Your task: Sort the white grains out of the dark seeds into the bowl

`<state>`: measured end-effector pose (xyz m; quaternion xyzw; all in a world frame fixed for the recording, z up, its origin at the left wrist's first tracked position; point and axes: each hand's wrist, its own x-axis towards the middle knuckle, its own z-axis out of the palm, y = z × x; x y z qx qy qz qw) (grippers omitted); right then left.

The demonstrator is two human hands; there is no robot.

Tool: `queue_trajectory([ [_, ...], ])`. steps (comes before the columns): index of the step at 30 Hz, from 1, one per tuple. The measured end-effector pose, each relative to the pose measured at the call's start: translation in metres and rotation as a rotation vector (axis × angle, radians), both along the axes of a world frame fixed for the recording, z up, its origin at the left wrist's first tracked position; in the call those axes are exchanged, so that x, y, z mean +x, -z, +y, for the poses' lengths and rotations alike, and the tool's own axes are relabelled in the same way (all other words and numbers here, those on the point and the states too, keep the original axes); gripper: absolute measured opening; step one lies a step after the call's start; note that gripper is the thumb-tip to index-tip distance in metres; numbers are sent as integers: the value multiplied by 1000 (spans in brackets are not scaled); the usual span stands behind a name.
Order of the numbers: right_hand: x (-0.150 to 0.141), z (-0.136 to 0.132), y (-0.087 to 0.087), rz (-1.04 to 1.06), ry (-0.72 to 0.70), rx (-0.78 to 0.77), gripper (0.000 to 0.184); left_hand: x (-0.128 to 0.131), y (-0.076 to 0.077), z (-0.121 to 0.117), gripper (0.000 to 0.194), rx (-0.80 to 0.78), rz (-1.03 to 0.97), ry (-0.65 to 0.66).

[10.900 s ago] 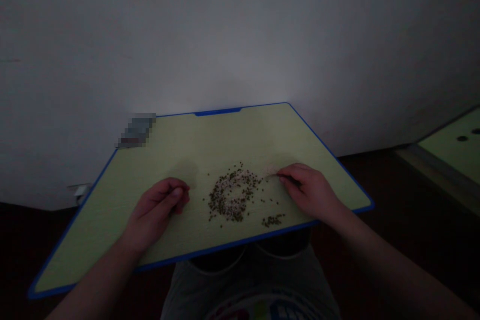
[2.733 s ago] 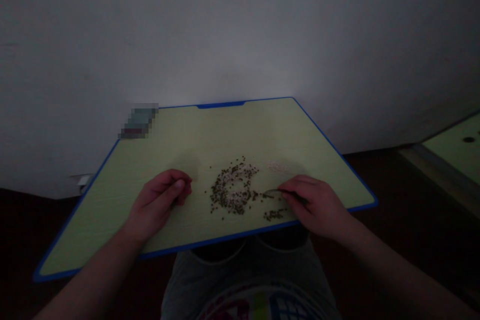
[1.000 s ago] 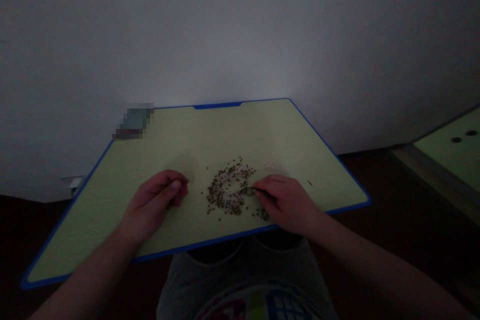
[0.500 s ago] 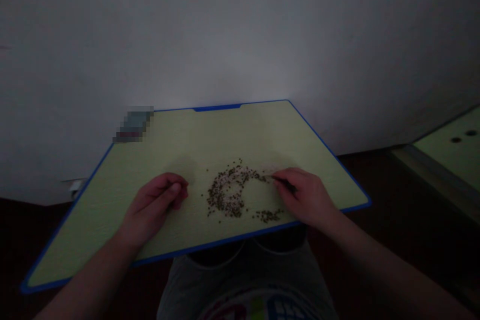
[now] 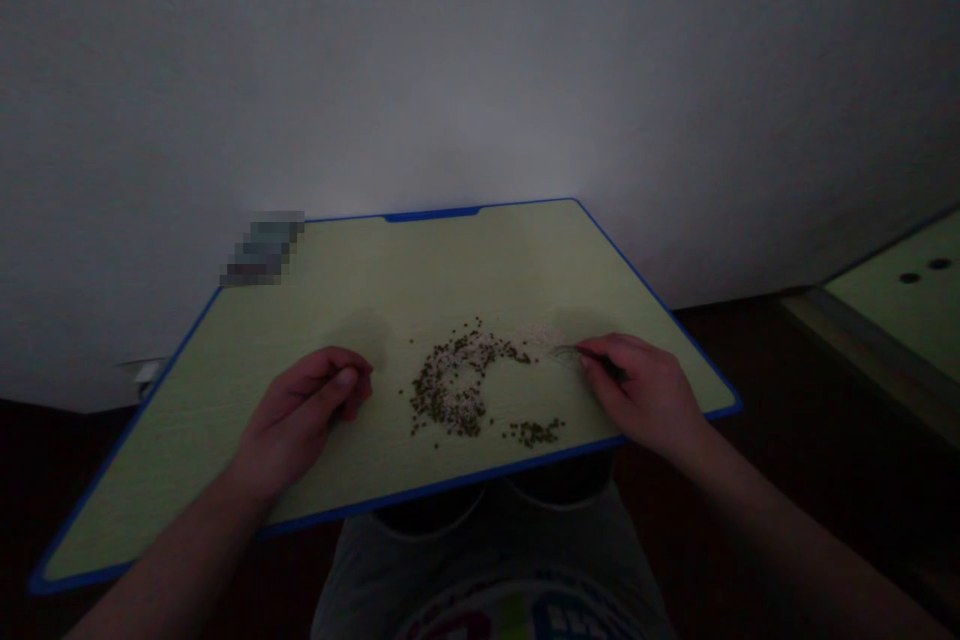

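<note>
A mixed heap of small dark green beans and pale rice-like grains (image 5: pixel 450 385) lies in a crescent on the low table (image 5: pixel 420 270). Mostly green beans make up a small cluster (image 5: pixel 536 432) near the front edge. Pale grains (image 5: pixel 544 332) lie spread to the heap's upper right. My right hand (image 5: pixel 637 390) is closed round a thin, fork-like metal utensil (image 5: pixel 566 351), its tip pointing left beside those pale grains. Left of the heap, my left hand (image 5: pixel 311 410) rests on the table in a loose fist, with nothing seen in it.
A blurred flat object (image 5: pixel 262 250) lies at the table's back left corner. The blue table rim (image 5: pixel 450 482) runs close to my lap. Behind the table stands a wall (image 5: pixel 450 70). Another pale green surface with dark round holes (image 5: pixel 900 290) is at the right.
My right hand has moved right with the utensil, away from the heap's right tip, and more of the pale grains now shows. My left hand stays nearly still.
</note>
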<state>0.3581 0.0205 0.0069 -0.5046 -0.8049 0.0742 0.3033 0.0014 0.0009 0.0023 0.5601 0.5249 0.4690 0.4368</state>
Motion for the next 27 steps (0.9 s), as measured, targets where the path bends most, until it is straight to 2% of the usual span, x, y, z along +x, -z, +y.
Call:
queue_trajectory([
  [8,-7,1,-1,-6,-67,-23,19,-2,2,0,16,-14,-11,21],
  [13,-6,9,-1,27,-139,-44,19,-10,8,2,30,8,65,62],
  [16,-4,10,1,68,-169,-60,19,-14,7,6,32,-46,34,96],
  [20,-3,9,1,96,-199,-68,17,-19,-3,23,33,-160,-215,139],
  [22,-1,10,1,99,-205,-67,17,-22,-9,36,36,-164,-320,146],
  [24,1,10,0,97,-221,-65,16,-21,-13,50,37,-154,-357,153],
  [27,4,12,1,90,-252,-66,16,-16,-15,66,35,-75,-333,96],
])
